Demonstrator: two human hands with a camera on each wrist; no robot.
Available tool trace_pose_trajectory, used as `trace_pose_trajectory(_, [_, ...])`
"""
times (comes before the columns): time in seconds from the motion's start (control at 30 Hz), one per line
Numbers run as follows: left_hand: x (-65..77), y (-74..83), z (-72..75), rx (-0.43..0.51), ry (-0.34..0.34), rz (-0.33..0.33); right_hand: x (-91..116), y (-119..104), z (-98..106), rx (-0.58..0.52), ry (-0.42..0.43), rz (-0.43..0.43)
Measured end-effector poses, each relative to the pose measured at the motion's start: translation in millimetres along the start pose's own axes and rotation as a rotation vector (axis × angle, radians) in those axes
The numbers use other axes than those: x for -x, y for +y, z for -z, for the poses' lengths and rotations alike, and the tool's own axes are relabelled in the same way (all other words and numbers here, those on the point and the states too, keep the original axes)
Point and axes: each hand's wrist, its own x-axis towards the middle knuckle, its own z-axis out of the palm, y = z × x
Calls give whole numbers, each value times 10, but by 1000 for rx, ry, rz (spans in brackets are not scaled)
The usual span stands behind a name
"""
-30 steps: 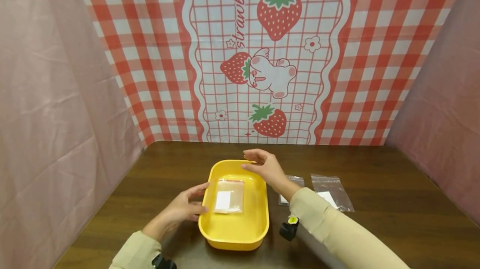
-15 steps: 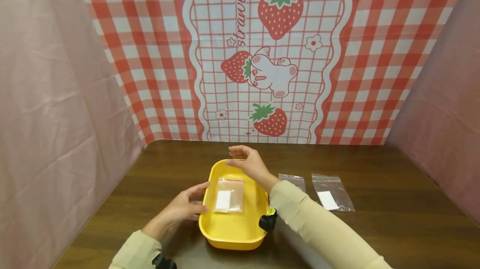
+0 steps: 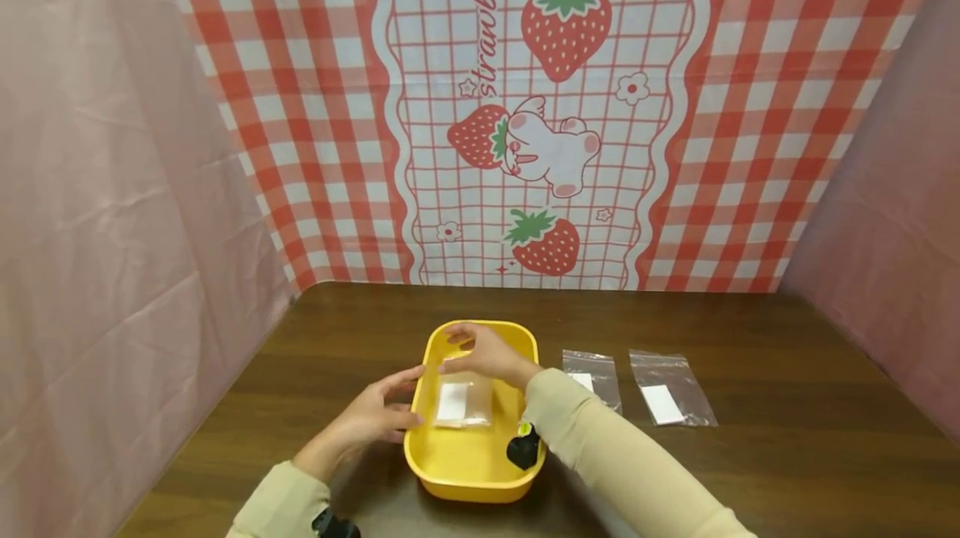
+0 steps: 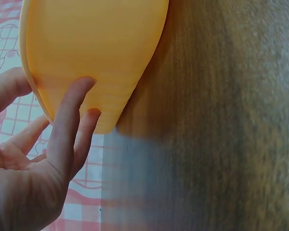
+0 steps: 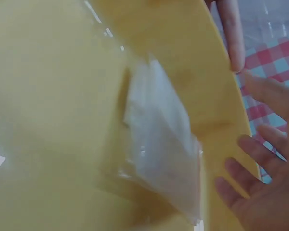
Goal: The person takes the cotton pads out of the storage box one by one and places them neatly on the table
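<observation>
My left hand (image 3: 367, 419) holds the left side of a yellow plastic tray (image 3: 474, 490). In the left wrist view, fingertips rest on the tray's outer wall (image 4: 101, 43) while another digit passes over the rim. Inside the tray lies a clear zip bag (image 3: 453, 404) with a white card in it. Over the bag's far end reaches my right hand (image 3: 487, 356), fingers spread and gently bent, gripping nothing. The right wrist view shows that hand (image 5: 274, 192) beside the bag's red-lined edge (image 5: 198, 168); the bag is blurred there.
Two more clear zip bags with white cards, a nearer one (image 3: 603, 371) and a farther one (image 3: 675, 388), lie on the brown table (image 3: 795, 429) right of the tray. A strawberry-print cloth (image 3: 555, 179) hangs behind; pink curtains (image 3: 127, 229) flank both sides.
My right hand has moved left and down from the tray's far right corner to over the bag inside. Its sleeve uncovers more of the bags at right. My left hand stays at the rim.
</observation>
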Motion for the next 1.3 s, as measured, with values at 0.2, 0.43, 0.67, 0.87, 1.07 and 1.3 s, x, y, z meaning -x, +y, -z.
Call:
trace_pose_trajectory(0.2, [-7,22,-5,-7,5,-4,33,39,-49,92,-207,-41])
trace_pose_trajectory(0.43, [25,21,-12,-5,5,-7,81,13,-70,241,-355,-101])
trace_pose_trajectory(0.67, [21,15,-8,-2,14,-3,101,6,-65,309,-421,-84])
trace_pose_trajectory(0.87, [23,16,-11,-1,10,-10,83,-13,-62,382,-410,-61])
trace_pose_trajectory(1.07, [19,16,-10,9,7,-9,70,-24,-45,377,-398,-48])
trace_pose_trajectory(1.3, [23,15,-16,11,12,-5,64,-107,-3,364,-384,26])
